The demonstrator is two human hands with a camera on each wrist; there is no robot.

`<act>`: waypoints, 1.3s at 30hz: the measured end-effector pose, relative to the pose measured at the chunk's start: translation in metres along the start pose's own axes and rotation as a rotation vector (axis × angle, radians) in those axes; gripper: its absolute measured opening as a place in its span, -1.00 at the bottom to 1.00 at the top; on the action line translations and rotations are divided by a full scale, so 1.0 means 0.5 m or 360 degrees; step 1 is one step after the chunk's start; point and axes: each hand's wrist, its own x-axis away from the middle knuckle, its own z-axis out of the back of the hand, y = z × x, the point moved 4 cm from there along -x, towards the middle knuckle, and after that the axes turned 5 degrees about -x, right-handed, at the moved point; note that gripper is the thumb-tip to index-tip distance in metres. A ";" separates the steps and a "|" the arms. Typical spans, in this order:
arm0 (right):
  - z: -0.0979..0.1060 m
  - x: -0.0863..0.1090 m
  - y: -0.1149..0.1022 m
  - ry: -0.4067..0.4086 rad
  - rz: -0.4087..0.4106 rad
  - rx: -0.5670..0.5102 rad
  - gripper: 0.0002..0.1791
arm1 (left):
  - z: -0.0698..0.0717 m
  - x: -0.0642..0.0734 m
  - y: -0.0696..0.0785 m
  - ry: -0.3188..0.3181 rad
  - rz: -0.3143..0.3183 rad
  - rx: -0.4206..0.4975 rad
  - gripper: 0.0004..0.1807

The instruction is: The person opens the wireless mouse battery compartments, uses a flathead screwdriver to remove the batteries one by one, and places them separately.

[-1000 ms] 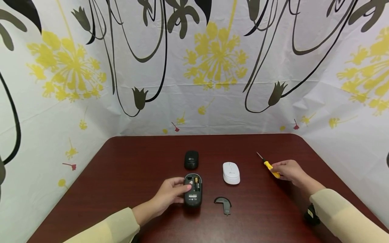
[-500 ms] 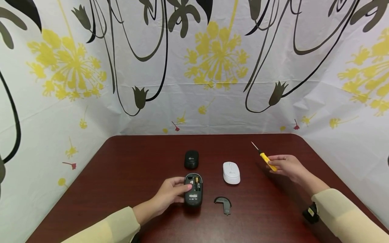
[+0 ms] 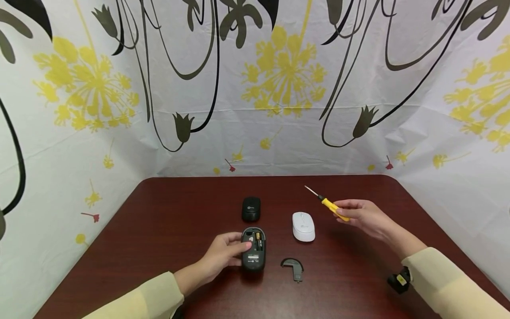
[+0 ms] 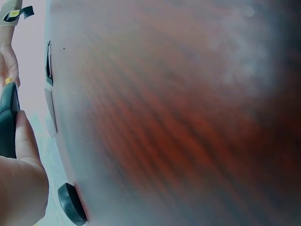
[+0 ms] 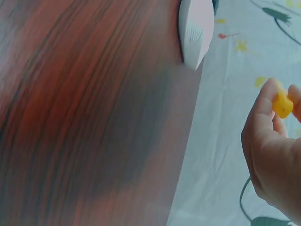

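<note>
My left hand [image 3: 224, 256] grips a dark computer mouse [image 3: 253, 261], underside up, thumb across its edge. Its battery bay lies open with a battery [image 3: 258, 242] inside. The mouse also shows at the left edge of the left wrist view. My right hand [image 3: 364, 217] holds a screwdriver [image 3: 334, 208] by its yellow handle, the metal shaft pointing up and left above the table. In the right wrist view only the handle's yellow end [image 5: 282, 106] shows between the fingers. A grey battery cover [image 3: 295, 268] with a curved end lies right of the held mouse.
A black mouse [image 3: 251, 210] stands beyond the held one. To its right a white mouse [image 3: 303, 227] sits between my hands. Everything rests on a dark red-brown table [image 3: 191, 204], backed by a white floral-patterned cloth [image 3: 279, 146].
My right hand has lifted the screwdriver off to the left and carried it toward the white mouse. The left hand and its mouse have stayed put.
</note>
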 end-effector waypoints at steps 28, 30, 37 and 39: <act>-0.149 0.003 -0.044 -0.0183 0.0075 -0.0230 -0.83 | -0.003 0.001 0.001 -0.0008 -0.0002 0.0003 -0.44; -0.160 0.000 -0.047 -0.0201 0.0093 -0.0258 -0.83 | -0.003 0.001 0.001 -0.0006 -0.0001 0.0001 -0.43; -0.189 -0.006 -0.052 -0.0164 0.0114 -0.0304 -0.79 | -0.004 0.002 -0.002 -0.0008 0.0003 -0.0011 -0.44; -0.196 -0.008 -0.053 -0.0139 0.0125 -0.0311 -0.77 | -0.006 0.003 -0.004 -0.0015 0.0007 -0.0009 -0.44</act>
